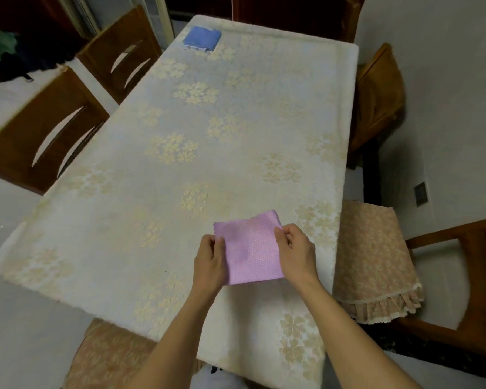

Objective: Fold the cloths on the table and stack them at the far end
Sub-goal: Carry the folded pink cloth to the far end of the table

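— Grip status?

— Left hand (209, 263) pinches the left edge of the pink cloth (251, 248); right hand (293, 252) pinches its right edge. The cloth is folded small and held at the near end of the table (236, 122), right of centre; I cannot tell whether it rests on the surface.

— Progress?

— A stack of folded cloths (202, 38), blue on top, sits at the far left corner. I judge the pink one nearly folded and not yet stacked. No other loose cloths visible on the table.

— Markings?

— None legible. The tablecloth shows only a floral pattern.
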`<action>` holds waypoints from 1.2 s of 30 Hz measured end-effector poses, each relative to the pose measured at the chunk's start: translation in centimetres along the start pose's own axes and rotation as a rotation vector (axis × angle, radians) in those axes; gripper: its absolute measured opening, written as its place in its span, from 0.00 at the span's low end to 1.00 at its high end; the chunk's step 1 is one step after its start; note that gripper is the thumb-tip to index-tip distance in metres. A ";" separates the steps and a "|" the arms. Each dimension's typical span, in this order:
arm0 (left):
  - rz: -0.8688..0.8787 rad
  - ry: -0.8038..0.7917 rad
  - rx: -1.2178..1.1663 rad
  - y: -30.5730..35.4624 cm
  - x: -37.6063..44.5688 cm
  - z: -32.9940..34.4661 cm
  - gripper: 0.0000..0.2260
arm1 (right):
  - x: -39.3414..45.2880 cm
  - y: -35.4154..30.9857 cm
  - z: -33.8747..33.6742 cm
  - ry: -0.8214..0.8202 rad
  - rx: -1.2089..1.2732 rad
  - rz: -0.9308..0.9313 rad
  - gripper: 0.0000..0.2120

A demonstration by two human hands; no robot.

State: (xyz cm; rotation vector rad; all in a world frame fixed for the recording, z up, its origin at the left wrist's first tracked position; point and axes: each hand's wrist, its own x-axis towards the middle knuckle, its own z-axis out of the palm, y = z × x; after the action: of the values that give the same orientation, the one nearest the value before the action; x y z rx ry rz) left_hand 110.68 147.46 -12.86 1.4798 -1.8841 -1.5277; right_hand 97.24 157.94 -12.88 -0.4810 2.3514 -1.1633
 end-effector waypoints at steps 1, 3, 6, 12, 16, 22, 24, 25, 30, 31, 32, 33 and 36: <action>0.013 0.018 -0.009 0.4 -0.3 -0.3 0.12 | -0.1 -0.4 -0.1 0.001 0.003 -0.018 0.13; 0.029 0.062 -0.031 1.0 -0.9 -0.9 0.12 | -0.4 -1.1 -0.3 0.002 0.019 -0.060 0.12; 0.038 0.125 -0.042 1.7 -2.3 -1.7 0.12 | -1.1 -2.1 -0.6 -0.011 0.037 -0.123 0.12; -0.020 0.251 -0.130 1.0 -6.4 -3.1 0.12 | -3.8 -2.7 -1.3 -0.094 0.014 -0.270 0.11; -0.076 0.295 -0.176 -0.1 -10.1 -3.2 0.14 | -6.1 -2.4 -1.8 -0.188 -0.007 -0.362 0.11; -0.058 0.477 -0.183 -2.0 -15.9 -3.8 0.16 | -9.8 -1.7 -1.9 -0.306 -0.018 -0.450 0.11; -0.041 0.536 -0.221 -2.3 -18.2 -4.3 0.14 | -11.3 -1.7 -1.5 -0.349 -0.026 -0.471 0.11; -0.044 0.558 -0.230 -2.4 -19.3 -4.7 0.12 | -12.1 -1.7 -1.1 -0.370 -0.031 -0.482 0.10; -0.083 0.691 -0.240 -3.9 -24.8 -7.0 0.09 | -16.6 -2.7 0.8 -0.499 -0.061 -0.557 0.10; -0.107 0.729 -0.241 -4.3 -25.8 -7.4 0.08 | -17.5 -2.9 1.3 -0.530 -0.072 -0.575 0.09; -0.127 0.766 -0.234 -4.4 -26.9 -7.8 0.07 | -18.5 -3.1 1.8 -0.562 -0.079 -0.589 0.09; -0.152 0.807 -0.209 -4.9 -28.0 -8.3 0.06 | -19.5 -3.3 2.3 -0.596 -0.078 -0.602 0.08; -0.228 0.906 -0.178 -6.7 -31.1 -9.9 0.15 | -22.7 -3.8 4.0 -0.691 -0.086 -0.655 0.08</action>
State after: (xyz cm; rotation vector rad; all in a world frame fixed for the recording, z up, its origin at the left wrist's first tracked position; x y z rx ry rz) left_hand 134.71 168.67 -3.80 1.8901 -1.0498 -0.8092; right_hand 118.63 164.53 -6.16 -1.4908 1.6684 -0.9230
